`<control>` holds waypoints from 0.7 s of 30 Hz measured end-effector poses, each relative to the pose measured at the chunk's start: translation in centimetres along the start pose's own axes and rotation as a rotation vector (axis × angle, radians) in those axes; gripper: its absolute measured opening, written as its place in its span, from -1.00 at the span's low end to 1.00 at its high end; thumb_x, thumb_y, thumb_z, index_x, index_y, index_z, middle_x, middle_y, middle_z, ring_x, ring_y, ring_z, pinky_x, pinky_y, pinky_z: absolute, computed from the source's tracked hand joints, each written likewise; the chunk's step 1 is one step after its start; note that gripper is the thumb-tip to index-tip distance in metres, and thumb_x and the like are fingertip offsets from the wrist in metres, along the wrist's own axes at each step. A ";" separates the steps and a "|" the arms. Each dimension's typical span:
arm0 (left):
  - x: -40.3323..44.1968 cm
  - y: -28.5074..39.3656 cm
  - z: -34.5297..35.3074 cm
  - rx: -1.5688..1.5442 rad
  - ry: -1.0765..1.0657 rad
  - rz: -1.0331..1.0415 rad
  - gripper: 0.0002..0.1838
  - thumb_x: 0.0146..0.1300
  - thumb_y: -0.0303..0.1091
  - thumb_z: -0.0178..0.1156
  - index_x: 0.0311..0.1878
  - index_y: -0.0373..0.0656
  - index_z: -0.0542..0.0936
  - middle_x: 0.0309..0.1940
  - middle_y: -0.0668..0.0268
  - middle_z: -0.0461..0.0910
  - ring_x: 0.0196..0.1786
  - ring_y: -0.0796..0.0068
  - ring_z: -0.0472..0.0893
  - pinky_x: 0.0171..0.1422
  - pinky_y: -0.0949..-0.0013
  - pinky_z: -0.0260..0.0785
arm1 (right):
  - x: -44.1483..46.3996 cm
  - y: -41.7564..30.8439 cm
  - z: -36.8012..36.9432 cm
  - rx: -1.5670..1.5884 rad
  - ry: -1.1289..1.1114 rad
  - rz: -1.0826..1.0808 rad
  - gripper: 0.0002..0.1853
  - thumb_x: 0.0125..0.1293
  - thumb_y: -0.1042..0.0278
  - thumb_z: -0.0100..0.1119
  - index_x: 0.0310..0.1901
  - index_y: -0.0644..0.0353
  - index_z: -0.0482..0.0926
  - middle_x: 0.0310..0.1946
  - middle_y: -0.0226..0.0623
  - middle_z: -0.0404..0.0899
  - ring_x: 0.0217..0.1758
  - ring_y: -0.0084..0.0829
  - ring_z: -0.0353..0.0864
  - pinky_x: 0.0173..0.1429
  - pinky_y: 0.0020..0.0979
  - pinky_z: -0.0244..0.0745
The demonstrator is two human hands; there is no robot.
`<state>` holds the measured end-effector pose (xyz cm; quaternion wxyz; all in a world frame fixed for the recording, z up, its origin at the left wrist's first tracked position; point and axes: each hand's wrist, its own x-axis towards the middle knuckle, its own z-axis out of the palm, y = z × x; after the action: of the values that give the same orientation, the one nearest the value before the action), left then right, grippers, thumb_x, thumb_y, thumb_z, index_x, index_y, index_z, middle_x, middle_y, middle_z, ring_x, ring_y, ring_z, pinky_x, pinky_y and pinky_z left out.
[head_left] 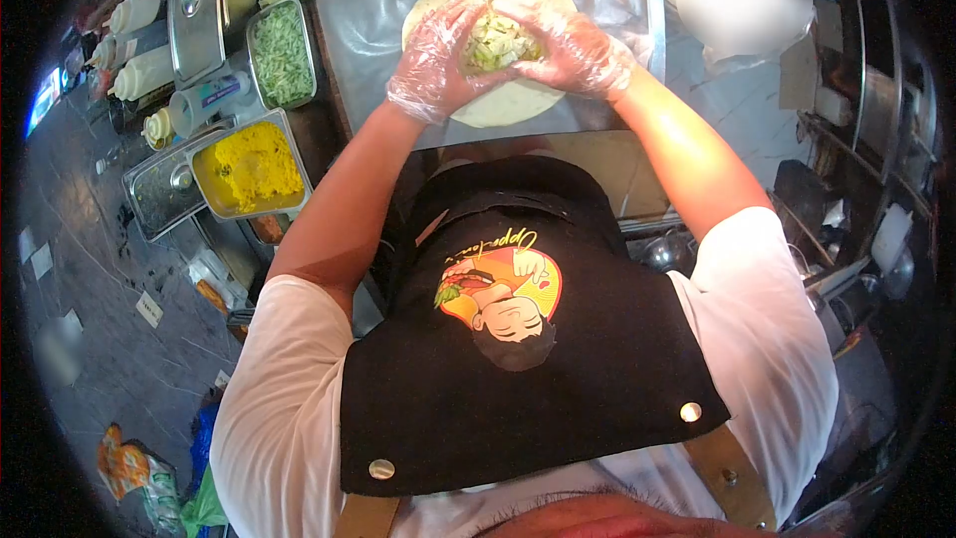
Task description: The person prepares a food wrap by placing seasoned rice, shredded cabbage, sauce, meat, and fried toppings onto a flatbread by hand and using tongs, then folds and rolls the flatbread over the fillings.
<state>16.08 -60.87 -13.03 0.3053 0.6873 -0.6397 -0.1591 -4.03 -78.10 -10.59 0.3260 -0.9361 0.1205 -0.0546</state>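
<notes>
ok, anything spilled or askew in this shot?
Nothing looks spilled by the clear-gloved left hand or clear-gloved right hand; the chopped pale-green filling sits on the round pale flatbread, inside its edge. Slightly odd: small white rectangular cards lie scattered at angles on the dark grey marbled surface at left, which looks untidy.

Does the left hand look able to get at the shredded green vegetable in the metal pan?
Probably yes: the shredded green vegetable lies uncovered to the left of the left hand, with nothing visibly blocking the way. That hand is busy, though, cupping the chopped filling on the flatbread.
</notes>
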 end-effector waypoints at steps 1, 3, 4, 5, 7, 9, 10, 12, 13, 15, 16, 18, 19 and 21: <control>0.1 0.0 -0.1 0.004 -0.008 -0.008 0.03 0.13 0.12 0.70 0.61 -0.08 0.49 0.54 -0.01 0.53 0.64 -0.09 0.45 0.74 -0.14 0.25 | -0.5 -0.1 -0.6 0.058 0.015 0.071 -0.24 0.42 0.04 0.50 0.59 -0.04 0.48 0.52 0.02 0.56 0.57 0.09 0.56 0.63 0.06 0.49; 0.3 -0.2 -0.5 0.014 -0.022 -0.024 -0.12 0.21 0.08 0.66 0.53 -0.09 0.59 0.50 0.01 0.58 0.62 -0.08 0.48 0.73 -0.13 0.27 | -1.4 0.5 -1.1 0.077 0.091 0.010 -0.25 0.42 0.12 0.52 0.58 0.04 0.49 0.49 0.05 0.59 0.52 0.14 0.59 0.58 0.01 0.54; 0.3 -0.6 -0.4 0.037 -0.041 0.002 -0.19 0.24 0.04 0.65 0.49 -0.09 0.62 0.48 0.02 0.60 0.62 -0.08 0.49 0.73 -0.13 0.28 | -1.7 0.8 -1.2 0.086 0.128 -0.020 -0.26 0.42 0.16 0.53 0.58 0.09 0.49 0.48 0.06 0.60 0.50 0.16 0.61 0.56 -0.01 0.57; 0.6 -1.2 -0.2 0.060 -0.059 0.029 -0.26 0.26 -0.01 0.64 0.45 -0.08 0.65 0.46 0.03 0.62 0.61 -0.08 0.50 0.72 -0.12 0.29 | -2.1 1.0 -0.9 0.089 0.155 -0.020 -0.41 0.44 0.25 0.50 0.46 0.11 0.60 0.45 0.03 0.63 0.49 0.13 0.62 0.54 0.00 0.58; 0.9 -1.3 0.1 0.064 -0.076 0.049 -0.38 0.31 -0.09 0.61 0.37 -0.07 0.70 0.42 0.06 0.66 0.60 -0.07 0.52 0.70 -0.11 0.32 | -2.5 1.7 -0.3 0.094 0.153 -0.070 -0.47 0.45 0.31 0.48 0.41 0.11 0.63 0.44 -0.01 0.65 0.48 0.11 0.64 0.54 -0.02 0.59; 1.0 -1.3 0.1 0.031 -0.075 0.035 -0.48 0.33 -0.16 0.60 0.31 -0.06 0.74 0.38 0.09 0.70 0.59 -0.05 0.53 0.68 -0.11 0.36 | -2.5 2.2 0.2 0.064 0.158 -0.111 -0.53 0.46 0.35 0.47 0.37 0.10 0.66 0.44 -0.06 0.66 0.47 0.09 0.65 0.54 -0.03 0.59; 1.0 -1.3 0.2 0.032 -0.074 0.037 -0.49 0.34 -0.18 0.59 0.31 -0.06 0.74 0.37 0.10 0.71 0.57 -0.05 0.56 0.66 -0.09 0.39 | -2.4 2.4 0.5 0.030 0.164 -0.126 -0.55 0.45 0.37 0.46 0.34 0.09 0.68 0.44 -0.08 0.66 0.46 0.08 0.66 0.54 -0.04 0.60; 1.1 -1.1 0.2 0.035 -0.073 0.043 -0.50 0.34 -0.22 0.59 0.32 -0.04 0.74 0.35 0.11 0.72 0.53 -0.04 0.60 0.61 -0.07 0.45 | -2.4 2.6 0.9 0.034 0.162 -0.095 -0.56 0.45 0.37 0.46 0.34 0.07 0.69 0.43 -0.12 0.67 0.47 0.05 0.66 0.55 -0.04 0.59; 1.0 -1.0 0.1 0.003 -0.053 0.012 -0.52 0.35 -0.22 0.58 0.31 -0.04 0.74 0.33 0.10 0.73 0.50 -0.03 0.62 0.59 -0.05 0.47 | -2.4 2.6 1.1 0.072 0.155 -0.051 -0.54 0.46 0.36 0.46 0.36 0.06 0.68 0.43 -0.13 0.67 0.48 0.04 0.65 0.56 -0.04 0.58; 0.7 -0.6 0.0 -0.059 -0.011 -0.053 -0.55 0.37 -0.23 0.56 0.29 -0.05 0.75 0.30 0.10 0.75 0.44 -0.02 0.67 0.55 -0.02 0.52 | -2.0 2.1 1.2 0.104 0.141 -0.026 -0.52 0.46 0.34 0.44 0.39 0.05 0.67 0.44 -0.15 0.67 0.49 0.03 0.63 0.58 -0.04 0.56; 0.7 -0.6 -0.3 -0.077 -0.025 -0.077 -0.56 0.38 -0.24 0.55 0.28 -0.05 0.75 0.28 0.09 0.75 0.41 -0.02 0.69 0.53 0.00 0.53 | -1.5 1.3 0.6 0.096 0.135 -0.046 -0.51 0.47 0.34 0.43 0.41 0.05 0.66 0.44 -0.15 0.66 0.50 0.02 0.63 0.59 -0.04 0.55; 0.8 -0.9 -1.3 -0.115 -0.055 -0.124 -0.58 0.39 -0.24 0.53 0.28 -0.06 0.75 0.26 0.08 0.76 0.36 -0.01 0.72 0.50 0.04 0.56 | -0.7 0.3 0.1 0.091 0.100 -0.074 -0.49 0.49 0.32 0.40 0.45 0.05 0.64 0.46 -0.15 0.64 0.50 0.02 0.62 0.60 -0.04 0.54; 1.0 -1.1 -1.7 -0.123 -0.063 -0.119 -0.58 0.38 -0.24 0.52 0.27 -0.07 0.75 0.24 0.07 0.77 0.32 -0.02 0.74 0.46 0.04 0.58 | -0.3 0.0 0.0 0.093 0.070 -0.082 -0.48 0.50 0.31 0.38 0.46 0.04 0.63 0.48 -0.15 0.63 0.51 0.02 0.61 0.60 -0.04 0.53; 1.3 -1.5 -2.3 -0.140 -0.079 -0.109 -0.58 0.37 -0.23 0.51 0.25 -0.08 0.76 0.21 0.03 0.78 0.25 -0.04 0.77 0.40 0.04 0.62 | 0.0 0.1 0.3 0.084 0.017 -0.095 -0.48 0.52 0.30 0.36 0.48 0.04 0.62 0.50 -0.14 0.61 0.51 0.02 0.61 0.60 -0.04 0.52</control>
<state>18.88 -61.69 -11.97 0.3180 0.6912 -0.6001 -0.2471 -3.98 -78.00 -10.88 0.3612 -0.9257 0.0764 -0.0827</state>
